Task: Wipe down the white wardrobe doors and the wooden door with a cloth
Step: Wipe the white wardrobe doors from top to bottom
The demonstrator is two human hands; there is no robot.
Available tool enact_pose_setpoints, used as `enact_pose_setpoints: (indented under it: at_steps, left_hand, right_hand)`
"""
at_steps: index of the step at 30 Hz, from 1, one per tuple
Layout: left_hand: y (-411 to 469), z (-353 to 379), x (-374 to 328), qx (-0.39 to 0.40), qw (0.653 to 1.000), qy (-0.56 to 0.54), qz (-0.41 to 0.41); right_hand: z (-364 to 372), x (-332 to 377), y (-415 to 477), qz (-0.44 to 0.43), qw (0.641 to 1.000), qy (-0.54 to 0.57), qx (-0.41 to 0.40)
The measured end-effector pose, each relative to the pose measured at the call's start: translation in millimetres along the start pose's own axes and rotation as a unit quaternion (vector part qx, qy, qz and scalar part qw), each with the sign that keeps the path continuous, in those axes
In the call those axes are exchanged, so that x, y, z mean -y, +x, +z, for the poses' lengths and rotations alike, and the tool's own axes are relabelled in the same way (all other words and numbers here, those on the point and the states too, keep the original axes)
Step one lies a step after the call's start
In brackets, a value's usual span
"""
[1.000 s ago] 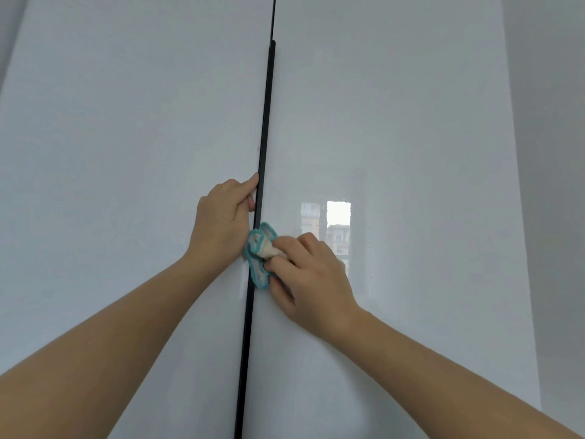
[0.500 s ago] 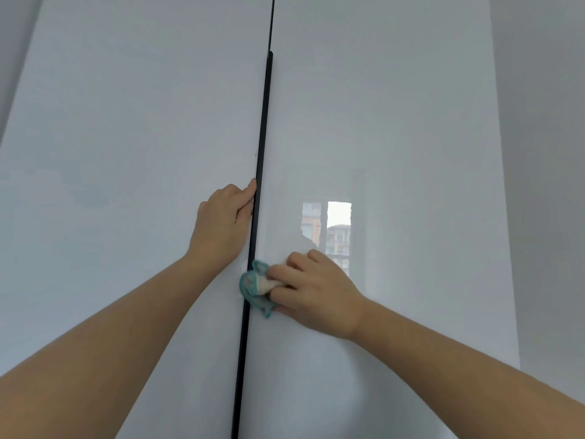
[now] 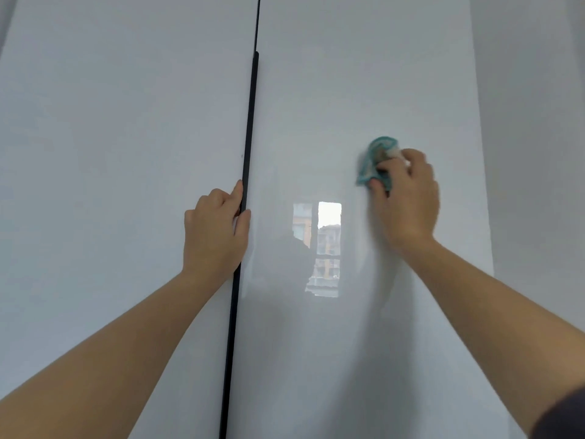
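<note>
Shift: cloth (image 3: 367, 167) swept from strip (image 3: 251, 122) across right door (image 3: 348, 74) (seam likely done).
Grip: right hand (image 3: 408, 201) fingers clutch cloth; left hand (image 3: 212, 236) fingers hook strip.

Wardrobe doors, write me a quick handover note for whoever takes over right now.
Left hand grips the strip between the doors.
Right hand holds the cloth against the right door, up and right of the window reflection.
Done: wiping under way; how much is clean cannot be told.
Left: rest of the right door, the left door, then the wooden door, not in view.
</note>
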State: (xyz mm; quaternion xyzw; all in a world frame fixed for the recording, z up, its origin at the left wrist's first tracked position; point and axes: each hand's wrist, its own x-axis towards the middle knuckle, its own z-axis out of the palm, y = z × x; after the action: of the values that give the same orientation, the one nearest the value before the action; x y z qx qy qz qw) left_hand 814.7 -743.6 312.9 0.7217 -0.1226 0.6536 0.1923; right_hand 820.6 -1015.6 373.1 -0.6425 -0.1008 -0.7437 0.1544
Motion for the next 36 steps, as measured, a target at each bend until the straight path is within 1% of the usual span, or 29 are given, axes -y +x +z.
enact_pose_setpoints:
  at_steps: [3,5,7,10,13,16,19,21,23,26,29,33,36]
  left_hand:
    - [-1,6,-1,-0.024,1.0,0.02,0.006]
    - [-2,8,-1,-0.036,0.999,0.039,0.011]
    - [-2,11,-1,-0.051,0.997,0.056,0.016]
    - [-3,14,0,-0.072,0.995,0.069,0.022]
    - [-4,18,0,-0.073,0.993,0.084,0.026]
    - [-4,21,1,-0.081,0.992,0.092,0.033]
    - [-6,24,2,-0.094,0.992,0.084,0.033]
    - [-6,25,2,-0.097,0.992,0.08,0.031]
    - [-6,24,2,-0.091,0.992,0.083,0.029]
    - [-5,23,2,-0.079,0.992,0.09,0.027]
    - [-5,22,2,-0.078,0.991,0.104,0.03]
    - [-5,20,3,-0.07,0.989,0.124,0.038]
    - [-5,19,4,-0.067,0.988,0.132,0.043]
  right_hand:
    - [-13,-50,2,0.109,0.993,-0.03,-0.038]
    - [-20,-73,-5,0.183,0.981,-0.025,-0.059]
    - [-25,-84,-15,0.229,0.97,-0.019,-0.076]
    - [-27,-84,-29,0.264,0.961,-0.005,-0.087]
    - [-27,-72,-47,0.254,0.963,-0.004,-0.086]
    - [-22,-46,-66,0.205,0.976,0.011,-0.076]
    - [-14,-7,-85,0.139,0.989,0.029,-0.045]
    - [-5,21,-99,0.079,0.997,0.018,-0.018]
    - [5,50,-114,0.001,1.0,0.008,0.012]
    - [17,86,-141,-0.123,0.992,0.022,0.02]
    - [25,103,-168,-0.213,0.976,0.043,0.003]
    - [24,97,-173,-0.282,0.957,0.059,0.023]
    - [13,76,-158,-0.287,0.956,0.044,0.046]
